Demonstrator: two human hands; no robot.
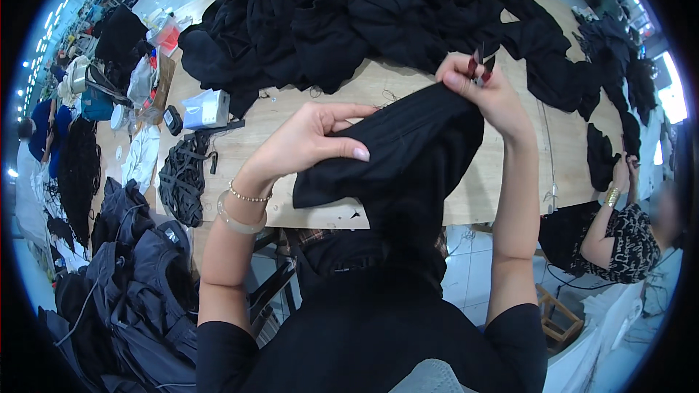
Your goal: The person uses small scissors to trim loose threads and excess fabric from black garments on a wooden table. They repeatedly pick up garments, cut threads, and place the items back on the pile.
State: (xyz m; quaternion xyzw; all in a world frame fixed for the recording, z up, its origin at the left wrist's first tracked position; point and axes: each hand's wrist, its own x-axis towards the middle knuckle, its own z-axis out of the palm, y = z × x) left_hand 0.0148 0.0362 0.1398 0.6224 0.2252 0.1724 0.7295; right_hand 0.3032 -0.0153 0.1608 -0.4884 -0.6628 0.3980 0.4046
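Between your hands stretches the soft, seamed black fabric piece: your left hand lays its thumb on the left end, and I cannot tell whether the fingers grip beneath, so a loose hold could let it slip. Your right hand pinches the upper corner while also carrying dark-red, pointed metal snips, which could nick cloth or skin if your wrist twisted; beyond both hands, the heaped black cloth garments could hide a dropped piece.

I had a pale wooden table before me, with a heap of black garments across its far side. To my left lay a tangle of black straps and a white-and-blue box; to my right, more black pieces.
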